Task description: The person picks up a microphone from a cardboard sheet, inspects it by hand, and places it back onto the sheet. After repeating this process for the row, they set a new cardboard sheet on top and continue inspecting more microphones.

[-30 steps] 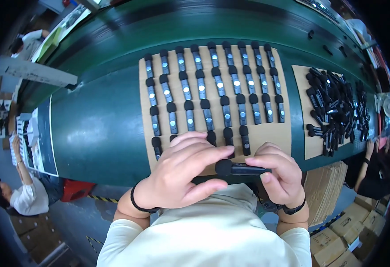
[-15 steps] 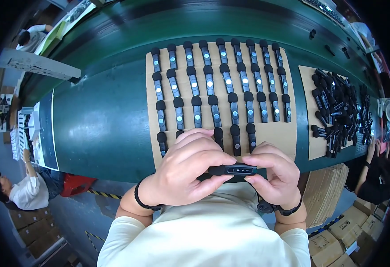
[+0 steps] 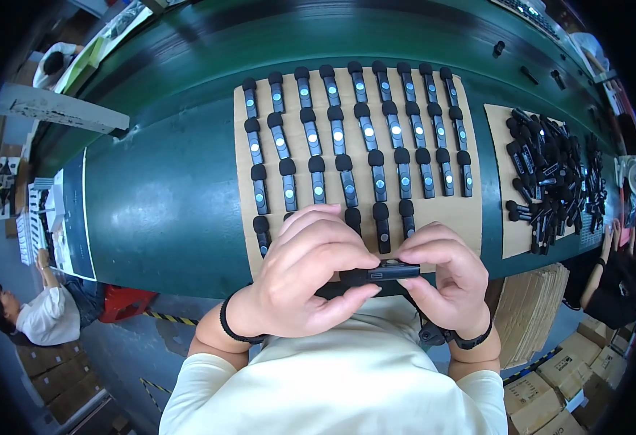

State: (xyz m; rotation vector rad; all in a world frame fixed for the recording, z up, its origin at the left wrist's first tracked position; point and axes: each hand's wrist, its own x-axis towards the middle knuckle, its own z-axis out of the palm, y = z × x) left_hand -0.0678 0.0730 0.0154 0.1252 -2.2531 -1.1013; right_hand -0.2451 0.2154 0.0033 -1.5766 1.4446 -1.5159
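A small black clip-on microphone (image 3: 396,272) with a foam cap lies level between my hands, just in front of the table's near edge. My left hand (image 3: 307,272) pinches its foam-capped end between thumb and fingers. The other end is gripped by the thumb and index finger of my right hand (image 3: 448,279). A narrow side with a small oblong slot faces up. Beyond my hands, similar microphones (image 3: 381,226) stand in rows on a flat cardboard sheet (image 3: 445,225), most showing a pale round spot. My left hand hides part of the nearest row.
A heaped pile of black microphones (image 3: 546,181) lies on another cardboard sheet (image 3: 493,138) at the right. The green table (image 3: 158,196) stretches left toward white trays (image 3: 39,217). Flattened cardboard (image 3: 531,315) leans below the table's edge. Co-workers sit at left (image 3: 46,312) and right (image 3: 615,283).
The microphone has been rolled between my fingers: its face with small marks showed before, and now its slotted narrow side does. Both hands keep their grip in nearly the same place.
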